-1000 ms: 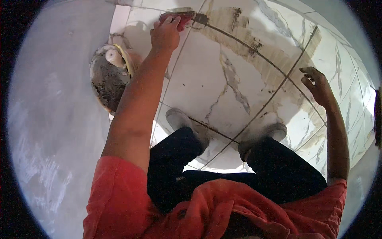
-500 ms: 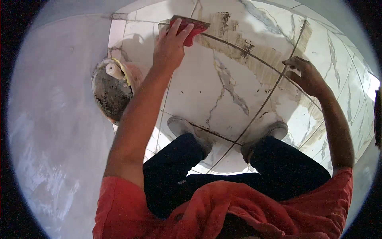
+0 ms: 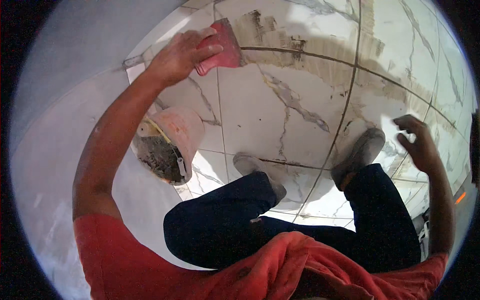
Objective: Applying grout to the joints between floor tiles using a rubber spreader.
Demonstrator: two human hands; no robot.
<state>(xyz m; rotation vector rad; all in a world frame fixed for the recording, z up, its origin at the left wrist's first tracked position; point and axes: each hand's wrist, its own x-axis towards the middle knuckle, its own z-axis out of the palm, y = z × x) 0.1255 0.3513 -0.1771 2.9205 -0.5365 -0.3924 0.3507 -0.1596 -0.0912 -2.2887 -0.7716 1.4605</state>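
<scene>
My left hand (image 3: 175,57) grips a red grout spreader (image 3: 224,50) whose edge is caked with grey grout. The spreader is at a marbled white floor tile (image 3: 280,100), by the left end of a dark grout joint (image 3: 310,53). Brownish grout smears (image 3: 280,34) lie along that joint. My right hand (image 3: 417,142) hovers above the tiles at the right, holding nothing, its thumb and fingers apart. Left of my feet, below my left forearm, a pale bucket (image 3: 182,127) contains dark grey grout (image 3: 157,152).
A grey wall (image 3: 65,165) curves along the left side. My shoes, left (image 3: 250,165) and right (image 3: 365,145), stand on the tiles. A small orange object (image 3: 460,198) shows at the far right edge.
My left hand has moved left with the spreader, which has turned so that its red face shows more. My right hand has shifted right and down, off the tile joint crossing.
</scene>
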